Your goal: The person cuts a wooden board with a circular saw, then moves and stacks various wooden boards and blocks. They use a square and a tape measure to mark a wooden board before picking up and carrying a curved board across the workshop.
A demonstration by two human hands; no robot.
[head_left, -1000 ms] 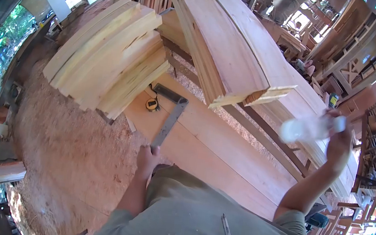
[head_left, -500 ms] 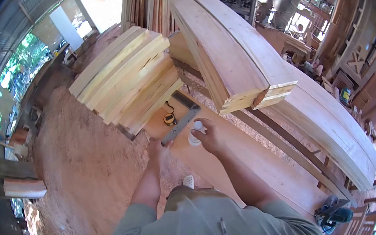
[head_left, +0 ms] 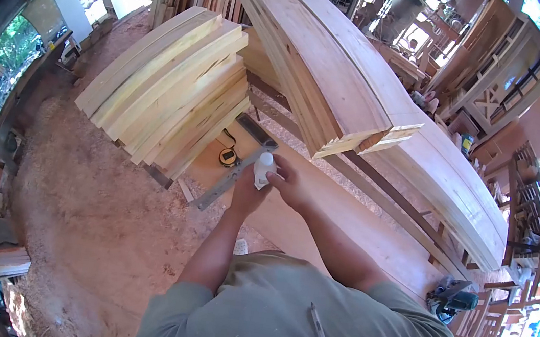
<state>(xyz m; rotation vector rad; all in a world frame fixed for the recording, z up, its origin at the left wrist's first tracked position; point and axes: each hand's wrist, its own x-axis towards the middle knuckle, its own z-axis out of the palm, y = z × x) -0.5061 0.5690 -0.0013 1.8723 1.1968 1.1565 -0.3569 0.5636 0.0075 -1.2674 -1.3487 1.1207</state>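
A small white plastic bottle (head_left: 263,172) with a rounded cap is held upright in front of me, over the wooden board (head_left: 337,225). My left hand (head_left: 249,193) is closed around its lower left side. My right hand (head_left: 291,186) grips it from the right, fingers against the bottle. Just left of my hands, a metal try square (head_left: 215,193) lies on the board, its dark stock (head_left: 256,130) at the far end. Beside the square sits a yellow and black tape measure (head_left: 227,157). The label and the fingers behind the bottle are partly hidden.
Stacked planks (head_left: 171,87) rise to the left, and another thick stack (head_left: 324,66) lies ahead. Long boards (head_left: 445,185) rest on a frame at right. A green power tool (head_left: 454,298) stands at the board's right end. Sawdust covers the floor (head_left: 87,212).
My left hand has let go of the square's near end and taken hold of the bottle. The bottle has moved slightly left and up in my right hand. The view has shifted a little.
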